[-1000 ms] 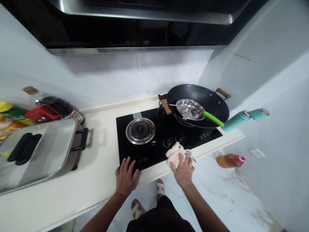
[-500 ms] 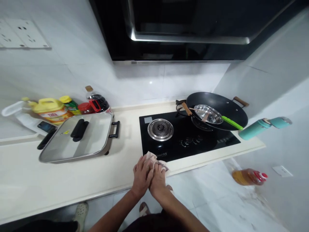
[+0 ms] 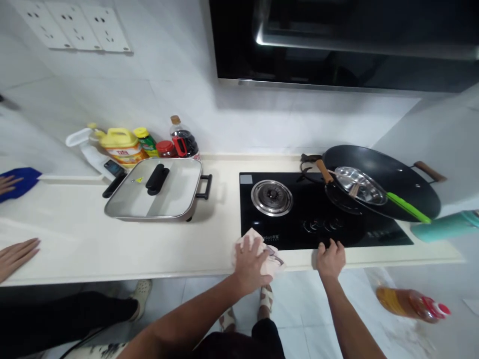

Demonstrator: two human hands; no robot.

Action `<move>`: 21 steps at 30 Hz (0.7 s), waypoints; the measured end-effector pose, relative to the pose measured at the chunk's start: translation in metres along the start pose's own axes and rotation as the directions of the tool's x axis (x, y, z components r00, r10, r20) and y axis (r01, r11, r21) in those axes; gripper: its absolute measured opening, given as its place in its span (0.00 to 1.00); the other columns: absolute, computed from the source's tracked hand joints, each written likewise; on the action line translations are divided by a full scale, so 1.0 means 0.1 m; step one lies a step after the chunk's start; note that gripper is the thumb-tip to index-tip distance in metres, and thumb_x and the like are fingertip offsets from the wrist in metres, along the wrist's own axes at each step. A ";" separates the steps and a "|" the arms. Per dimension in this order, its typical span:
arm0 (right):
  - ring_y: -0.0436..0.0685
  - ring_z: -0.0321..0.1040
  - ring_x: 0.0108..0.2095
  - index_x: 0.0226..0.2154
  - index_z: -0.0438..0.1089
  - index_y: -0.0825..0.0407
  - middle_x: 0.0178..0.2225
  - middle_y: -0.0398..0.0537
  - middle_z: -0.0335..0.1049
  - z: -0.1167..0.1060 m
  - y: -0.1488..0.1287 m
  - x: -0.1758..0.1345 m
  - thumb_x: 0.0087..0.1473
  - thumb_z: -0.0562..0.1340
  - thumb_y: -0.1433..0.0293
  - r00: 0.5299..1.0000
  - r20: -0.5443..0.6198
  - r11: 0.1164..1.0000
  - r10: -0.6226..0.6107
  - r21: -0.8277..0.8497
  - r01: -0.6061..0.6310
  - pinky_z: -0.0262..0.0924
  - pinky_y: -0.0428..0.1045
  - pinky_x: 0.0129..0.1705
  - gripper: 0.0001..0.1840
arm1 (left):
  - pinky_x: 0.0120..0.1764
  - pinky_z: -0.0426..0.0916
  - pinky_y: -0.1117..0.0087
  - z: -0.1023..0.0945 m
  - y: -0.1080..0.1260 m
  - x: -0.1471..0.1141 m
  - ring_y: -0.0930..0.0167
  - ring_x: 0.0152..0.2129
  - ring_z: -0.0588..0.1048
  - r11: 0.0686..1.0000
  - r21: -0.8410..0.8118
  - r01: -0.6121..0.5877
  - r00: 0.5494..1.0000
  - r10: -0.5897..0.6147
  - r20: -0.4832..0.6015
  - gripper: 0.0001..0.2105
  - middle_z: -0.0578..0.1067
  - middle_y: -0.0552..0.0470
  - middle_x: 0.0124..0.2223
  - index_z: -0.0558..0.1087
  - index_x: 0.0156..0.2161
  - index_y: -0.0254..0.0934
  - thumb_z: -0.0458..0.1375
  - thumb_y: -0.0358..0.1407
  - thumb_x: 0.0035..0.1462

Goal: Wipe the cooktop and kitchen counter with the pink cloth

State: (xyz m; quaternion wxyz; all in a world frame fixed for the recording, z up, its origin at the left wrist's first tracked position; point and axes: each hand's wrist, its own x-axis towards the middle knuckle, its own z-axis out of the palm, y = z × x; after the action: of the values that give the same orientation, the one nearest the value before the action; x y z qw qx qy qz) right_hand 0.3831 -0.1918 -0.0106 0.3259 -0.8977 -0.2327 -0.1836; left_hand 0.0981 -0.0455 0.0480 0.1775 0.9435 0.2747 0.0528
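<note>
A pale pinkish cloth [image 3: 275,267] with a dark stripe lies crumpled at the hob's front left corner, over the counter edge. My left hand [image 3: 250,262] presses on it from above, fingers spread. To the right, my right hand [image 3: 331,258] rests at the counter's front edge by the black gas hob [image 3: 292,234], with bent fingers slightly apart and nothing visible in them. A bare burner [image 3: 272,198] shows on the hob's left side. On the right side stands a black wok [image 3: 389,169] containing a metal bowl [image 3: 361,184] and a green-handled utensil [image 3: 407,207].
An electric pan [image 3: 179,192] with a glass lid stands left on the counter [image 3: 130,249], bottles [image 3: 121,144] behind it. At far left are another person's hands [image 3: 17,257], one on a blue cloth [image 3: 24,182]. A teal flask [image 3: 445,224] lies right; an oil bottle [image 3: 411,303] is below.
My right hand has left the cloth and moved right along the counter edge. My left hand stays on the cloth. The view has swung left, bringing another person's hands and a blue cloth into sight.
</note>
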 end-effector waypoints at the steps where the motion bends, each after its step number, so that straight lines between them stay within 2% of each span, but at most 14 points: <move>1: 0.78 0.55 0.64 0.55 0.70 0.62 0.60 0.74 0.62 0.05 0.02 -0.04 0.63 0.50 0.54 1.000 -0.003 0.999 -0.010 -0.044 0.010 0.51 0.74 0.62 0.32 | 0.63 0.43 0.33 0.05 0.08 0.04 0.37 0.69 0.48 0.999 -0.012 -0.037 0.998 0.038 0.043 0.40 0.55 0.48 0.75 0.68 0.65 0.56 0.66 0.60 0.47; 3: 0.78 0.51 0.67 0.59 0.67 0.58 0.63 0.71 0.61 0.11 0.04 -0.13 0.64 0.49 0.55 0.999 0.005 0.994 -0.033 -0.105 0.034 0.48 0.74 0.63 0.32 | 0.63 0.40 0.32 0.15 0.28 0.13 0.37 0.70 0.46 0.991 -0.025 -0.130 0.986 0.132 0.100 0.40 0.52 0.47 0.76 0.66 0.67 0.56 0.65 0.60 0.48; 6: 0.77 0.48 0.68 0.60 0.66 0.54 0.64 0.67 0.60 0.13 0.07 -0.21 0.64 0.49 0.54 0.998 0.057 0.986 -0.022 -0.162 0.031 0.48 0.75 0.63 0.31 | 0.63 0.40 0.32 0.32 0.54 0.27 0.38 0.71 0.43 0.970 0.012 -0.244 0.963 0.240 0.125 0.38 0.52 0.45 0.75 0.66 0.66 0.54 0.64 0.58 0.51; 8: 0.77 0.46 0.69 0.61 0.65 0.54 0.65 0.67 0.58 0.12 0.10 -0.20 0.64 0.49 0.54 0.995 0.096 0.982 -0.001 -0.186 0.019 0.47 0.76 0.63 0.32 | 0.63 0.40 0.33 0.41 0.62 0.32 0.38 0.70 0.44 0.958 0.061 -0.280 0.956 0.272 0.114 0.35 0.55 0.45 0.75 0.68 0.65 0.52 0.63 0.55 0.53; 10: 0.77 0.45 0.69 0.62 0.64 0.54 0.65 0.68 0.57 0.11 0.10 -0.18 0.64 0.49 0.54 0.993 0.114 0.981 0.004 -0.194 0.018 0.46 0.77 0.63 0.32 | 0.63 0.43 0.35 0.45 0.58 0.28 0.40 0.70 0.46 0.948 0.104 -0.301 0.952 0.293 0.089 0.33 0.56 0.45 0.74 0.68 0.65 0.51 0.63 0.53 0.55; 12: 0.78 0.45 0.69 0.62 0.64 0.55 0.66 0.69 0.57 0.10 0.09 -0.17 0.64 0.49 0.55 0.993 0.114 0.980 -0.008 -0.195 0.030 0.46 0.77 0.63 0.32 | 0.63 0.46 0.39 0.41 0.43 0.15 0.43 0.70 0.48 0.943 0.139 -0.303 0.953 0.297 0.060 0.32 0.56 0.47 0.74 0.68 0.65 0.51 0.64 0.53 0.55; 14: 0.78 0.45 0.69 0.62 0.64 0.56 0.65 0.70 0.57 0.08 0.08 -0.16 0.64 0.49 0.56 0.993 0.115 0.979 -0.022 -0.201 0.045 0.46 0.78 0.62 0.32 | 0.63 0.49 0.41 0.31 0.18 -0.06 0.44 0.69 0.51 0.945 0.169 -0.281 0.960 0.279 0.032 0.33 0.56 0.49 0.74 0.68 0.65 0.53 0.64 0.53 0.55; 18: 0.79 0.45 0.68 0.62 0.64 0.54 0.64 0.70 0.57 0.06 0.07 -0.17 0.63 0.50 0.58 0.992 0.127 0.974 -0.007 -0.224 0.036 0.46 0.80 0.59 0.30 | 0.63 0.51 0.44 0.00 -0.52 -0.57 0.47 0.66 0.56 0.965 0.205 -0.161 0.983 0.175 -0.052 0.35 0.60 0.52 0.73 0.65 0.66 0.59 0.63 0.58 0.55; 21: 0.81 0.49 0.65 0.58 0.67 0.53 0.62 0.69 0.58 0.08 0.03 -0.18 0.62 0.51 0.59 0.994 0.109 0.979 -0.013 -0.203 0.035 0.46 0.80 0.58 0.28 | 0.61 0.53 0.44 -0.25 -1.08 -0.96 0.47 0.65 0.58 0.966 0.248 -0.068 0.988 0.100 -0.117 0.35 0.64 0.49 0.70 0.68 0.64 0.58 0.63 0.60 0.53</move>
State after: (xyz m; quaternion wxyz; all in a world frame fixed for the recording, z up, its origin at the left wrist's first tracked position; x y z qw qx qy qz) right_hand 0.3711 -0.1938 -0.0266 0.2166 -0.9322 -0.2406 -0.1621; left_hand -0.0418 -0.0049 0.0315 0.0400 0.9636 0.2497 0.0866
